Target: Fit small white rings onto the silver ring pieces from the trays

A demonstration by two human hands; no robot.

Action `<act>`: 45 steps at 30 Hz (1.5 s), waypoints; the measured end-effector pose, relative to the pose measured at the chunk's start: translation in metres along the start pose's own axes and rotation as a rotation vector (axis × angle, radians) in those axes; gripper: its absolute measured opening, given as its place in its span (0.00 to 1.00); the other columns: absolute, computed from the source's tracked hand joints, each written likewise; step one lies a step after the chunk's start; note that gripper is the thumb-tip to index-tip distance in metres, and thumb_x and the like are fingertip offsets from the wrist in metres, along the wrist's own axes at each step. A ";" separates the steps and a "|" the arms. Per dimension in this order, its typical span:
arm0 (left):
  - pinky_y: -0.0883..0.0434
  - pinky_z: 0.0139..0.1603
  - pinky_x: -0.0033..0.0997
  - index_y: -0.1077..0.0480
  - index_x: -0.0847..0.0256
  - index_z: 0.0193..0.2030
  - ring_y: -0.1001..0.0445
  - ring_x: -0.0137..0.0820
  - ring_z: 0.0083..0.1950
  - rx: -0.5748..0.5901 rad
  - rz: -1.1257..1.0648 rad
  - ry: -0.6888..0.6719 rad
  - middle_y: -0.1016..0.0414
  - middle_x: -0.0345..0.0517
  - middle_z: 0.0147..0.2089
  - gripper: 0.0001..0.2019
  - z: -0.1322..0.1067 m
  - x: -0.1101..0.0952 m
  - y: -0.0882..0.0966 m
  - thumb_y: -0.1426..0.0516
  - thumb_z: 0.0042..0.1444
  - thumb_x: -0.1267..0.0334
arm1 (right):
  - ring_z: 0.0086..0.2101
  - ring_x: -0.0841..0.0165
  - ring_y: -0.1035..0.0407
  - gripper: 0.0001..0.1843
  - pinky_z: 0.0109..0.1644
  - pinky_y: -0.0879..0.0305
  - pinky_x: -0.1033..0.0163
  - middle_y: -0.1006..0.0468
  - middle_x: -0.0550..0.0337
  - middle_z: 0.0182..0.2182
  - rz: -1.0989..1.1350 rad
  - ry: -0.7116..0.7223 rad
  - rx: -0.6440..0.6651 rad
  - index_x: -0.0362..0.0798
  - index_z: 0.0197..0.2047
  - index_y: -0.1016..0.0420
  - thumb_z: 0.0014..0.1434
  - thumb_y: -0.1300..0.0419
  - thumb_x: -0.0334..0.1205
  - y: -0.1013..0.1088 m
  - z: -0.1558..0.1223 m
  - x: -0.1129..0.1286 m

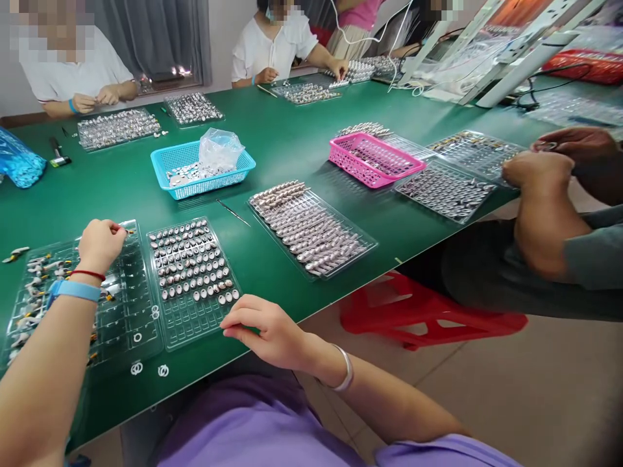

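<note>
My left hand [100, 244] hovers over the far edge of a clear compartment tray [124, 318] that holds small metal parts with coloured wires. Its fingers are pinched together on something too small to make out. It wears a blue wristband and a red string. My right hand [265, 329] rests on the green table [292, 143] at the near right corner of a second clear tray [204, 321]. That tray is partly filled with rows of small silver parts. The right fingers are curled, their tips touching the tray edge, with nothing seen in them.
Two small white rings [150, 370] lie near the table edge. A thin metal pick [233, 213] lies beyond the trays. A tray of silver cylinders [311, 228], a blue basket [202, 168] and a pink basket [374, 159] stand further out. Other people work around the table; a red stool [428, 314] is below.
</note>
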State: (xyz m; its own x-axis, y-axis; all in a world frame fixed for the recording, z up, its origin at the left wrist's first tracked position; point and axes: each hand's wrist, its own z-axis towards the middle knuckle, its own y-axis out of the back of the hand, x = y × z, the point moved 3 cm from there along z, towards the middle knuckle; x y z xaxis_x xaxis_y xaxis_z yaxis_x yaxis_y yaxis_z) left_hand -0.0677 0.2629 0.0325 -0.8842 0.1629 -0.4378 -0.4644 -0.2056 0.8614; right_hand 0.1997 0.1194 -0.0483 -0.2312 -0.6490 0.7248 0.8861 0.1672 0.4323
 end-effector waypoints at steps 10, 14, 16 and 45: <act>0.30 0.31 0.26 0.26 0.59 0.33 0.28 0.29 0.31 0.412 -0.460 -0.070 0.27 0.41 0.31 0.10 -0.142 -0.061 -0.030 0.45 0.61 0.59 | 0.40 0.68 0.28 0.17 0.44 0.25 0.64 0.23 0.55 0.41 0.290 -0.061 -0.063 0.47 0.49 0.29 0.59 0.34 0.44 -0.027 0.017 0.020; 0.32 0.28 0.23 0.26 0.58 0.33 0.32 0.26 0.29 0.441 -0.760 0.221 0.29 0.38 0.29 0.09 -0.186 -0.064 -0.041 0.43 0.61 0.57 | 0.35 0.70 0.29 0.12 0.41 0.27 0.65 0.24 0.58 0.34 0.291 -0.013 -0.130 0.47 0.41 0.26 0.59 0.34 0.45 -0.040 0.005 0.024; 0.32 0.28 0.21 0.27 0.58 0.34 0.32 0.25 0.29 0.437 -0.955 0.360 0.30 0.37 0.29 0.09 -0.196 -0.063 -0.050 0.41 0.60 0.56 | 0.35 0.70 0.28 0.13 0.40 0.27 0.66 0.25 0.58 0.34 0.294 0.017 -0.159 0.47 0.41 0.25 0.58 0.34 0.47 -0.042 0.000 0.024; 0.27 0.35 0.24 0.26 0.57 0.39 0.23 0.29 0.31 -0.126 -0.285 -0.211 0.20 0.41 0.34 0.07 -0.220 -0.076 -0.038 0.38 0.56 0.72 | 0.33 0.69 0.32 0.09 0.39 0.28 0.64 0.28 0.59 0.31 0.248 -0.085 -0.077 0.48 0.41 0.34 0.57 0.47 0.29 -0.038 -0.009 0.030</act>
State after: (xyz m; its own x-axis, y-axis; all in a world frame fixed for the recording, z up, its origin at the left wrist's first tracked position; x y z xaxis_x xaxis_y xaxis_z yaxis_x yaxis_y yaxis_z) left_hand 0.0064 0.0459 -0.0235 -0.6948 0.4233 -0.5815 -0.7045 -0.2380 0.6686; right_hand 0.1626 0.0865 -0.0475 -0.0329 -0.5299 0.8474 0.9471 0.2543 0.1958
